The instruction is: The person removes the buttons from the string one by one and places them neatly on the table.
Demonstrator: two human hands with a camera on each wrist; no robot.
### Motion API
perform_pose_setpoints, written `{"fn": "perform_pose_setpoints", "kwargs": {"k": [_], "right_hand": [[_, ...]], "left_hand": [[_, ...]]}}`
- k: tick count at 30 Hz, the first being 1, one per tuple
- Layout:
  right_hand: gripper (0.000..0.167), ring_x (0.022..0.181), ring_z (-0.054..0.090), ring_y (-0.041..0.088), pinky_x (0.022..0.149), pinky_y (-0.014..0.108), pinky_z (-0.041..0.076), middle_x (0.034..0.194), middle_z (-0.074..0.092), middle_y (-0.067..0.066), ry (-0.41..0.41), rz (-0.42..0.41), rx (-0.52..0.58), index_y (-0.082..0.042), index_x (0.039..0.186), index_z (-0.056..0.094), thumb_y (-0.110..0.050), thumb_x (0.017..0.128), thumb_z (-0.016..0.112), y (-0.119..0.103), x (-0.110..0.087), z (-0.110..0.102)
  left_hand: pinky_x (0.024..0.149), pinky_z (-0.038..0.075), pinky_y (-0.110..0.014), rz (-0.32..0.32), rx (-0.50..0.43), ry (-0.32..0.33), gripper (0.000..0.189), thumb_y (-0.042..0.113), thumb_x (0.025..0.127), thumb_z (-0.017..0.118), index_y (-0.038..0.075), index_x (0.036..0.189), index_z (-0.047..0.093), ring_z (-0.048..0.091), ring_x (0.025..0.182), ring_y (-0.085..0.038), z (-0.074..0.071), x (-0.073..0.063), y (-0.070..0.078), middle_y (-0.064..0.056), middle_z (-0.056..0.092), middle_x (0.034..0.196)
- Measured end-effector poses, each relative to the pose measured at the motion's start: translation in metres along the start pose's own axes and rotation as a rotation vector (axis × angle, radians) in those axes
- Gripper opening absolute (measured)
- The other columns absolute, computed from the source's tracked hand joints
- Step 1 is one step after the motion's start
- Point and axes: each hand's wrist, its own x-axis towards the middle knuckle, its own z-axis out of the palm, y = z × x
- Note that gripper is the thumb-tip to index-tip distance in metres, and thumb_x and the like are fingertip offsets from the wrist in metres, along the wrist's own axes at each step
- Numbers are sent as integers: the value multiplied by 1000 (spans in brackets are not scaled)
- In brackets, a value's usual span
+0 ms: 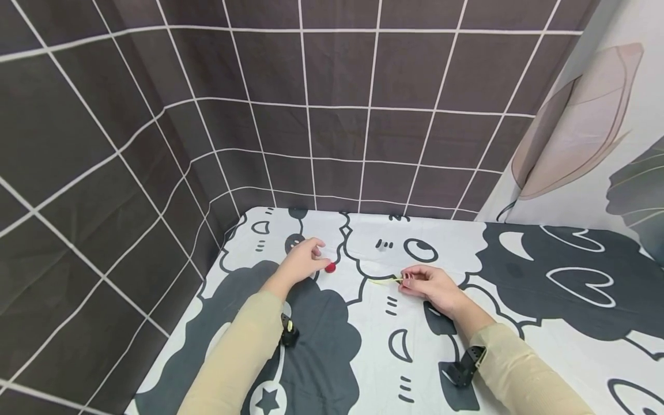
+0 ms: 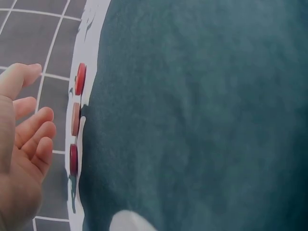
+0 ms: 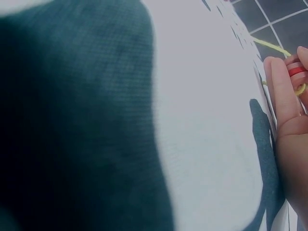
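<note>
My left hand point(image 1: 303, 260) hovers over the printed cloth, its thumb tip beside a round red disc point(image 1: 330, 267). Loosely bent fingers of the left hand point(image 2: 26, 130) hold nothing in the left wrist view, where a bright red disc point(image 2: 81, 79), a pinkish disc point(image 2: 75, 119) and a dark red disc point(image 2: 73, 160) line up on the cloth. To the right, my right hand point(image 1: 427, 285) pinches a small red disc point(image 3: 297, 70) together with a thin yellow string point(image 1: 383, 281). The string's free part trails leftward; fingers partly hide the disc.
A white cloth point(image 1: 376, 363) with dark cartoon shapes covers the surface under both hands. Behind it and at the left hang dark curtains point(image 1: 337, 69) with a white grid. A pale leaf-patterned curtain point(image 1: 596, 121) hangs at the right.
</note>
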Motion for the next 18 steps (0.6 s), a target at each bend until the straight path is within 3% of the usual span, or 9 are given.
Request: {"fn": "perform_pose_setpoints", "kwargs": {"k": [18], "right_hand": [[43, 91, 64, 17, 84, 33, 49, 102, 55, 17, -2, 3, 6, 25, 118, 40, 2, 87, 60, -1, -1, -1]], "left_hand": [[79, 47, -38, 32, 3, -20, 45, 26, 85, 68, 6, 123, 56, 56, 92, -22, 4, 6, 11, -8, 59, 101]]}}
